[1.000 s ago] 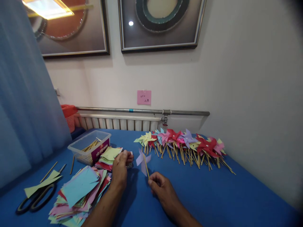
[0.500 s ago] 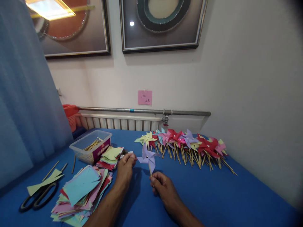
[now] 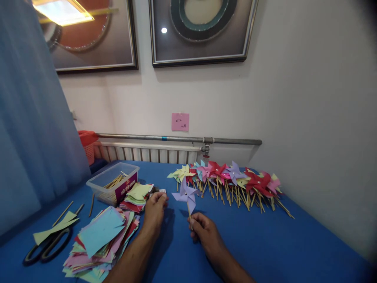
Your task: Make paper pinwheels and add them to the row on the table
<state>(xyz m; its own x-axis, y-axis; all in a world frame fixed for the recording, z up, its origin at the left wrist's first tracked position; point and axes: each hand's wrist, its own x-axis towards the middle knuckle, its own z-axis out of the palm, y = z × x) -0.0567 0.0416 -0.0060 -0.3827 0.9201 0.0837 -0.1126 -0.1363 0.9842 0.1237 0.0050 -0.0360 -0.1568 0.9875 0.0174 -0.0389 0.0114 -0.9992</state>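
My right hand (image 3: 203, 230) grips the wooden stick of a purple paper pinwheel (image 3: 185, 195) and holds it upright above the blue table (image 3: 265, 243). My left hand (image 3: 154, 210) rests on the table just left of the pinwheel, fingers curled near a small white item by the paper piles; what it holds cannot be made out. A long row of finished pinwheels (image 3: 232, 179) in yellow, pink, red and purple lies behind, sticks pointing toward me.
A heap of coloured paper squares (image 3: 100, 239) lies at the left front, with a smaller stack (image 3: 137, 195) behind it. A clear plastic box of sticks (image 3: 113, 182) stands further back. Black scissors (image 3: 44, 247) and paper scraps lie far left. A radiator and pipe run along the wall.
The pinwheel went from tilted and edge-on to upright, facing me. My right hand turned it and lifted slightly. My left hand drew back a little from the pinwheel.
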